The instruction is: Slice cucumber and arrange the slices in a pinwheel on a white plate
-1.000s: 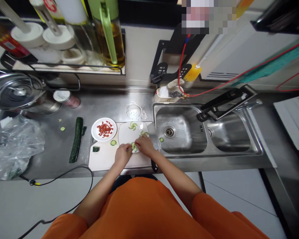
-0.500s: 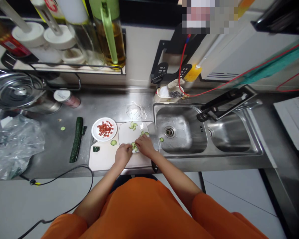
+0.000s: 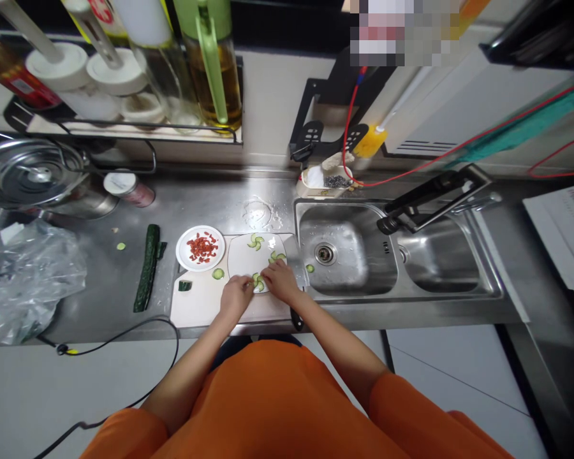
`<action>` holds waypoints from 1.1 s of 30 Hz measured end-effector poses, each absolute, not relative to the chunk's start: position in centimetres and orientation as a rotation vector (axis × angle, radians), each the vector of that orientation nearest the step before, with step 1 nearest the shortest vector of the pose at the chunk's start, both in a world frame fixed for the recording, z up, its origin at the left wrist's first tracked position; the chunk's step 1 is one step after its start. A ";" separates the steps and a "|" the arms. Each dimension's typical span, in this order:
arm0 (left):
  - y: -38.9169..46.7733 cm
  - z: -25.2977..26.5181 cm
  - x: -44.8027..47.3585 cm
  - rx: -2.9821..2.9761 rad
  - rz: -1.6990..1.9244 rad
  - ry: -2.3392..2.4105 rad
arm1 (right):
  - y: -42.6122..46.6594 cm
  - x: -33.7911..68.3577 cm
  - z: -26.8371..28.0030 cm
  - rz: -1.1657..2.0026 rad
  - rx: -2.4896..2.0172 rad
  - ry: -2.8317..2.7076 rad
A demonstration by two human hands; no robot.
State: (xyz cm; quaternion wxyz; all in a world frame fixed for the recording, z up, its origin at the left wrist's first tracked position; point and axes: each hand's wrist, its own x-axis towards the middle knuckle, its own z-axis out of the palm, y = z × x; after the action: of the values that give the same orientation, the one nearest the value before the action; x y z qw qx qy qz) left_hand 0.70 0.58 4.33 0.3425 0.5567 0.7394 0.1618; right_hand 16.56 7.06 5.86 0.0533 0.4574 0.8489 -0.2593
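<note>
On the white square plate (image 3: 242, 252), thin cucumber slices lie in curved pinwheel groups, one at the back (image 3: 255, 241), one at the right (image 3: 276, 256) and one at the front (image 3: 258, 282). My left hand (image 3: 236, 296) is closed at the plate's front edge, fingertips pinched beside the front group; whatever they hold is too small to make out. From the other side my right hand (image 3: 280, 282) pinches at a slice of that same group, its fingertips partly hidden. Beneath the plate is a pale cutting board (image 3: 205, 309), with a cucumber chunk (image 3: 184, 285) and a cucumber round (image 3: 218, 273) on it.
A round plate of red pieces (image 3: 202, 248) overlaps the board's back left corner. Further left lie a whole cucumber (image 3: 147, 268) and a plastic bag (image 3: 38, 274). A knife (image 3: 297, 319) lies along the board's right side, by the double sink (image 3: 349, 248).
My right hand has shifted very slightly, uncovering a little more of the right slice group. My left hand stays almost still, and the plates and cucumber keep their places.
</note>
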 end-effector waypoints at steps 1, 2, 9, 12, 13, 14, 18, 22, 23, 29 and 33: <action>0.6 4.4 0.7 1.453 0.415 1.919 | 7.0 16.6 5.8 -0.783 1.390 2.581; 0.6 4.4 0.7 1.459 0.411 1.914 | 7.0 16.5 5.8 -0.778 1.390 2.582; 0.6 4.8 0.8 1.469 0.406 1.929 | 6.9 16.4 5.7 -0.761 1.395 2.571; 0.5 4.7 0.8 1.473 0.405 1.927 | 6.9 16.4 5.7 -0.757 1.394 2.574; 0.5 4.7 0.8 1.477 0.402 1.925 | 6.9 16.4 5.8 -0.757 1.393 2.567; 0.5 4.7 0.8 1.480 0.401 1.924 | 6.9 16.4 5.8 -0.758 1.392 2.559; 0.6 4.8 0.7 1.489 0.412 1.924 | 6.9 16.4 5.9 -0.763 1.391 2.555; 0.6 5.0 0.7 1.490 0.410 1.925 | 6.8 16.5 5.9 -0.762 1.396 2.560; 0.6 5.0 0.6 1.491 0.410 1.924 | 6.8 16.5 5.9 -0.760 1.399 2.561; 0.5 5.3 0.5 1.514 0.419 1.918 | 6.9 16.5 6.0 -0.758 1.397 2.550; 0.6 5.4 0.7 1.517 0.381 1.918 | 6.8 16.4 6.1 -0.751 1.389 2.539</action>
State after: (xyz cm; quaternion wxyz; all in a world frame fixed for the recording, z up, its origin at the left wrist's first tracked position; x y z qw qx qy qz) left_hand 0.70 0.64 5.39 0.3271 0.5792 0.7324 0.1454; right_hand 16.40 6.85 6.14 0.0757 0.4632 0.8467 -0.2506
